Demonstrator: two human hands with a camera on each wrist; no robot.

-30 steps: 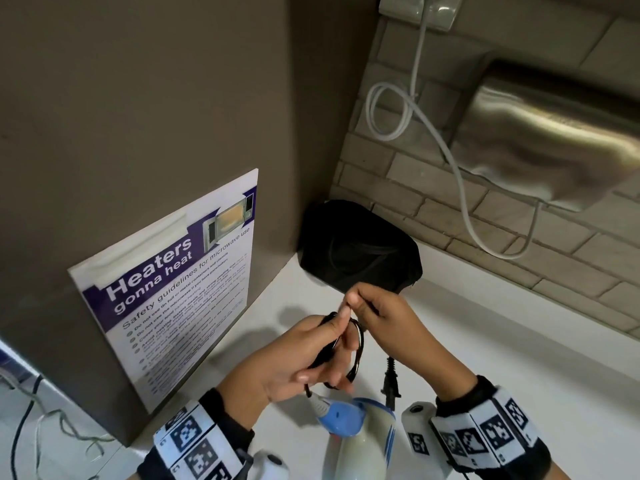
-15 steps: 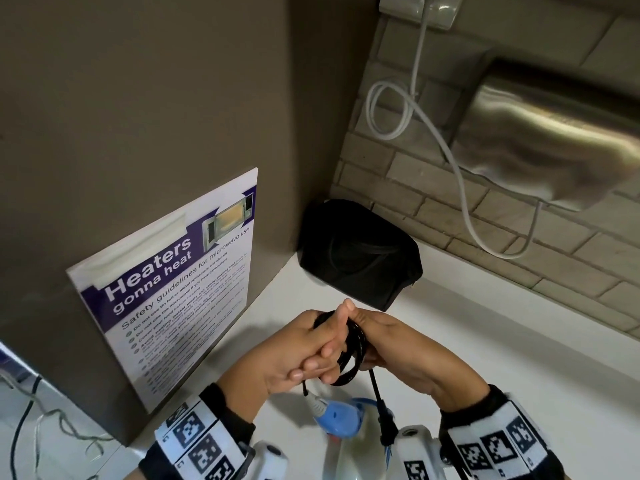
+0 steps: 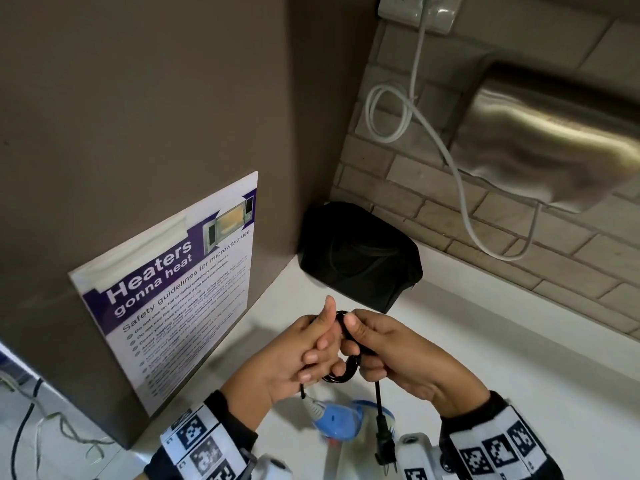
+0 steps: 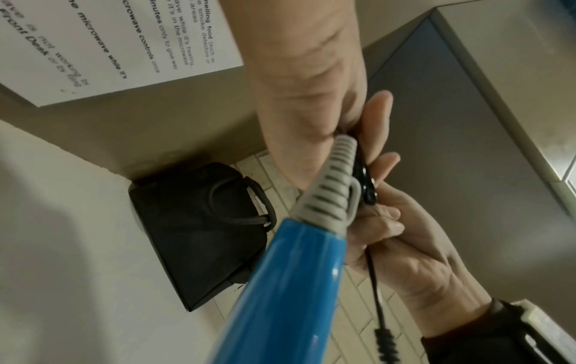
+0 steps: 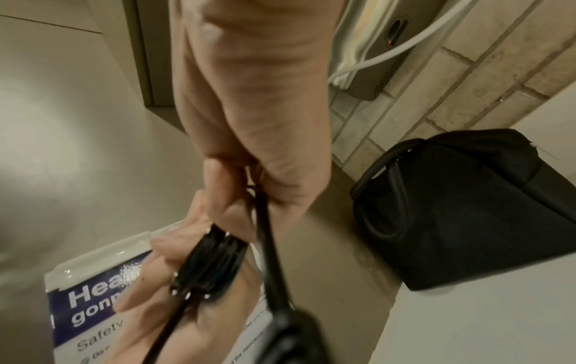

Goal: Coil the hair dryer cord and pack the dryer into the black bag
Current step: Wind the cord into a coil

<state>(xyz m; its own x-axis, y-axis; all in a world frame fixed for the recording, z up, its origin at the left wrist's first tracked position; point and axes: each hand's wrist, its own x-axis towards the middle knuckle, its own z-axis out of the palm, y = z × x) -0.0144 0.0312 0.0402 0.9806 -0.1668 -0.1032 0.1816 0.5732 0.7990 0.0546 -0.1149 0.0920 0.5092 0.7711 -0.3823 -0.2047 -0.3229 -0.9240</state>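
White counter (image 3: 485,341); black bag (image 3: 360,254) on it

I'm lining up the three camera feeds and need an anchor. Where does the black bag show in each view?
Head: the black bag sits at centre, in the corner where the brown panel meets the brick wall, beyond both hands.
Left wrist: black bag left of centre, behind the blue hair dryer.
Right wrist: black bag at the right edge, against the brick wall.
Shared landmark: the microwave safety poster, in all three views.

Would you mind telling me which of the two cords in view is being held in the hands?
The black hair dryer cord, coiled between both hands with its plug dangling. The white cord hangs untouched on the brick wall.
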